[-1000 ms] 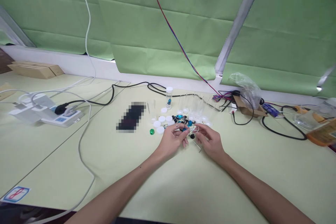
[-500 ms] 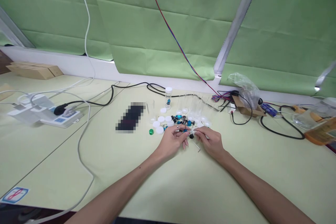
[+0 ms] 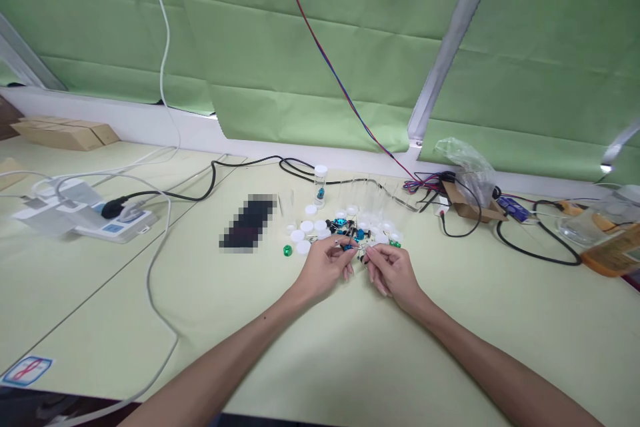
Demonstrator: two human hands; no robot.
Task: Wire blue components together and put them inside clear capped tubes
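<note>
My left hand [image 3: 325,267] and my right hand [image 3: 395,273] meet over the middle of the table, fingertips nearly touching. Both hands pinch at a small, thin, pale piece [image 3: 362,247] between them; it is too small to name. Just beyond my fingers lies a pile of small blue metal parts [image 3: 341,221] and black pieces. White round caps [image 3: 298,236] are scattered to the left of the pile. A green metal part [image 3: 287,251] rests at the left end, and another green part [image 3: 395,244] lies past my right hand.
A clear tube with a white cap [image 3: 321,185] stands upright behind the pile, beside several clear tubes [image 3: 370,197]. At left are a blurred-out dark object [image 3: 249,223] and a power strip [image 3: 117,223]. At right, an open cardboard box [image 3: 463,203] stands among cables.
My right hand has shifted slightly left and turned, its fingers now curled lower. The bent metal rod seen below my fingers is now hidden. A green part now shows beyond my right hand.
</note>
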